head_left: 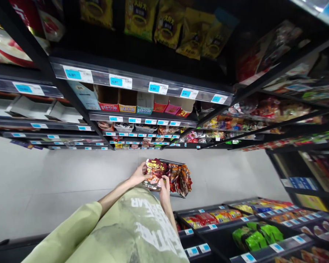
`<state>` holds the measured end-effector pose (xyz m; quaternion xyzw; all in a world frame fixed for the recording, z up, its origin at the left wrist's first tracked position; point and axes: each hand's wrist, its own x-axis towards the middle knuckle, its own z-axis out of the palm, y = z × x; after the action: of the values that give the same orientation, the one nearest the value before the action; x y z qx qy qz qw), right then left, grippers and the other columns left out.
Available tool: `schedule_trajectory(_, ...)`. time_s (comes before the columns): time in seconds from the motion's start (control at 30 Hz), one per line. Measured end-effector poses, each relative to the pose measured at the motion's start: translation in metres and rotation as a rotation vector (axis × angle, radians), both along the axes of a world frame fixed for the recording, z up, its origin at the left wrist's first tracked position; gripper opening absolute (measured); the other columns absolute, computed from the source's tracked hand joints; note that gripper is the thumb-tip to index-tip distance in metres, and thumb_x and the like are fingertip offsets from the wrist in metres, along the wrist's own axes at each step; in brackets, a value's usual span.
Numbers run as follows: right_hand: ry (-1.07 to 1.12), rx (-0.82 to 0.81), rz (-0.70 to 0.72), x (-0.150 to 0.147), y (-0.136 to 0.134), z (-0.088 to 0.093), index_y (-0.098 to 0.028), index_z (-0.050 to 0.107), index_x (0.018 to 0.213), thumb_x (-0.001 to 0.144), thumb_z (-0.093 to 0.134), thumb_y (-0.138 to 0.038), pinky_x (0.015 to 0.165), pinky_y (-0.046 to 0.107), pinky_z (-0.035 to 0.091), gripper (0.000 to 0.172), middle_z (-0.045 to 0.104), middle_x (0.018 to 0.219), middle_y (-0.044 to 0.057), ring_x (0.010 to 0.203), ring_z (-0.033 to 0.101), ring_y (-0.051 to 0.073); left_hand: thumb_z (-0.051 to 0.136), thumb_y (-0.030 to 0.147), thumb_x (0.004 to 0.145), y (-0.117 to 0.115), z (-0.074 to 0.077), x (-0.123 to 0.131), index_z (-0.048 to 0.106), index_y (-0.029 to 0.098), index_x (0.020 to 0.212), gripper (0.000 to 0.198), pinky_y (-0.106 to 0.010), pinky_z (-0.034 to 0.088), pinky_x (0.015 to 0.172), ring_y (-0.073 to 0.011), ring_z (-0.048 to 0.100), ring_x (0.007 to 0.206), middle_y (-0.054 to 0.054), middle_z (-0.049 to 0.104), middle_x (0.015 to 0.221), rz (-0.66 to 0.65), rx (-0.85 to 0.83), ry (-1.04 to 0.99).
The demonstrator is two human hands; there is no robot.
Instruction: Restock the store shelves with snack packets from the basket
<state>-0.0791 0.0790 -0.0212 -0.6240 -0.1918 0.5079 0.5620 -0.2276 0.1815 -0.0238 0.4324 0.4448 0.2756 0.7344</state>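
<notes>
Between my two hands is a dark red snack packet (153, 168) with yellow characters and a food picture on its front. My left hand (138, 174) grips its left edge, thumb across the front. On the lower right edge my right hand (165, 184) closes with thumb and fingers. Another dark red packet seems to lie just behind it. Under and right of the packets is a dark basket (185, 196), packed with several brown and orange snack packets (179, 179). The fingers behind the held packet are hidden.
Ahead stands a tall black shelf (142, 81) with price tags, yellow bags (168, 23) and open cardboard boxes (145, 102). At lower right, a low display rack (216, 232) holds bagged snacks, including green packs (256, 235). Grey floor (79, 175) runs between them.
</notes>
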Motion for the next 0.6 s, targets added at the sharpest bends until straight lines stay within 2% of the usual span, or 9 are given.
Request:
schedule_trajectory(0.1, -0.166, 0.019, 0.027, -0.002, 0.001, 0.002, -0.022, 0.052, 0.113, 0.069, 0.08, -0.041, 0.076, 0.032, 0.055, 0.055, 0.071, 0.094, 0.005, 0.082, 0.067, 0.02, 0.082, 0.032, 0.064, 0.0, 0.003, 0.002, 0.058, 0.016, 0.116, 0.06, -0.038, 0.051, 0.088, -0.0268, 0.067, 0.096, -0.009, 0.072, 0.103, -0.117, 0.199, 0.144)
schedule_trajectory(0.17, -0.226, 0.033, 0.014, -0.004, 0.003, 0.002, -0.02, 0.053, 0.114, 0.069, 0.08, -0.041, 0.081, 0.034, 0.055, 0.057, 0.071, 0.1, 0.008, 0.089, 0.068, 0.021, 0.079, 0.037, 0.069, 0.0, 0.009, 0.001, 0.065, 0.018, 0.107, 0.046, -0.036, 0.051, 0.083, -0.0249, 0.066, 0.085, -0.005, 0.073, 0.092, -0.167, 0.321, 0.255)
schedule_trajectory(0.23, -0.246, 0.035, -0.013, -0.005, 0.005, 0.001, -0.019, 0.054, 0.114, 0.071, 0.079, -0.042, 0.084, 0.035, 0.054, 0.055, 0.071, 0.103, 0.009, 0.092, 0.068, 0.022, 0.077, 0.043, 0.07, 0.0, 0.015, 0.001, 0.067, 0.019, 0.103, 0.042, -0.035, 0.051, 0.079, -0.0231, 0.063, 0.078, -0.003, 0.071, 0.086, -0.179, 0.367, 0.318)
schedule_trajectory(0.3, -0.236, 0.032, -0.035, -0.004, 0.005, -0.001, -0.018, 0.054, 0.114, 0.072, 0.078, -0.042, 0.085, 0.036, 0.055, 0.054, 0.072, 0.104, 0.01, 0.091, 0.069, 0.022, 0.076, 0.047, 0.072, -0.001, 0.019, 0.001, 0.067, 0.02, 0.103, 0.042, -0.034, 0.051, 0.081, -0.0226, 0.062, 0.078, -0.003, 0.069, 0.086, -0.166, 0.37, 0.307)
schedule_trajectory(0.4, -0.201, 0.02, -0.037, -0.002, 0.005, -0.002, -0.018, 0.054, 0.113, 0.073, 0.077, -0.042, 0.081, 0.036, 0.056, 0.052, 0.073, 0.101, 0.01, 0.087, 0.07, 0.022, 0.063, 0.051, 0.084, 0.0, 0.017, 0.003, 0.068, 0.021, 0.102, 0.035, -0.035, 0.048, 0.091, -0.0238, 0.061, 0.094, -0.005, 0.066, 0.096, -0.11, 0.383, 0.241)
schedule_trajectory(0.47, -0.182, 0.017, -0.015, -0.001, 0.004, -0.001, -0.019, 0.055, 0.11, 0.075, 0.076, -0.043, 0.08, 0.035, 0.056, 0.047, 0.074, 0.098, 0.009, 0.085, 0.07, 0.022, 0.058, 0.051, 0.088, 0.0, 0.013, 0.003, 0.066, 0.02, 0.108, 0.038, -0.036, 0.047, 0.097, -0.0254, 0.057, 0.109, -0.009, 0.062, 0.112, -0.048, 0.373, 0.219)
schedule_trajectory(0.53, -0.167, 0.026, 0.019, -0.001, 0.002, 0.003, -0.019, 0.056, 0.106, 0.078, 0.073, -0.043, 0.081, 0.035, 0.056, 0.04, 0.074, 0.099, 0.009, 0.086, 0.07, 0.021, 0.062, 0.052, 0.086, 0.001, 0.009, 0.003, 0.059, 0.02, 0.123, 0.049, -0.038, 0.047, 0.1, -0.027, 0.052, 0.122, -0.012, 0.054, 0.131, 0.003, 0.288, 0.172)
schedule_trajectory(0.6, -0.151, 0.038, 0.048, -0.003, 0.002, 0.006, -0.019, 0.057, 0.104, 0.081, 0.072, -0.043, 0.083, 0.036, 0.055, 0.036, 0.074, 0.101, 0.009, 0.089, 0.07, 0.022, 0.064, 0.051, 0.085, 0.0, 0.008, 0.002, 0.044, 0.022, 0.14, 0.065, -0.04, 0.049, 0.099, -0.0282, 0.052, 0.126, -0.014, 0.047, 0.143, -0.016, 0.109, 0.043)
